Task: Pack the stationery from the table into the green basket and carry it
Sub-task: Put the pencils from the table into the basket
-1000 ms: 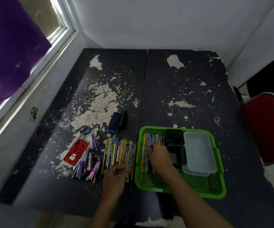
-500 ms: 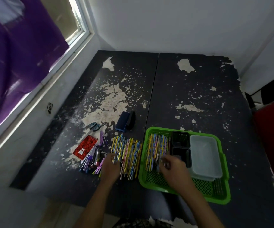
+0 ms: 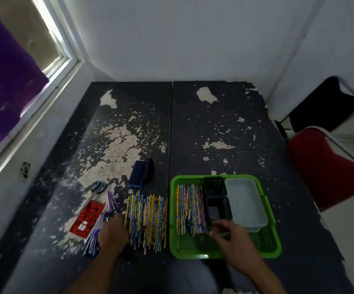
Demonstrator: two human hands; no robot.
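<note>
A dark worktop (image 3: 225, 128) with flaking paint fills a white-walled corner beside a window (image 3: 50, 45). The green mesh basket (image 3: 225, 249) sits near its front edge, patterned pencils (image 3: 190, 209) inside. The left hand (image 3: 112, 232) lies on loose pencils (image 3: 148, 219), grip unclear; the right hand (image 3: 233, 236) hovers, fingers loosely curled, empty.
</note>
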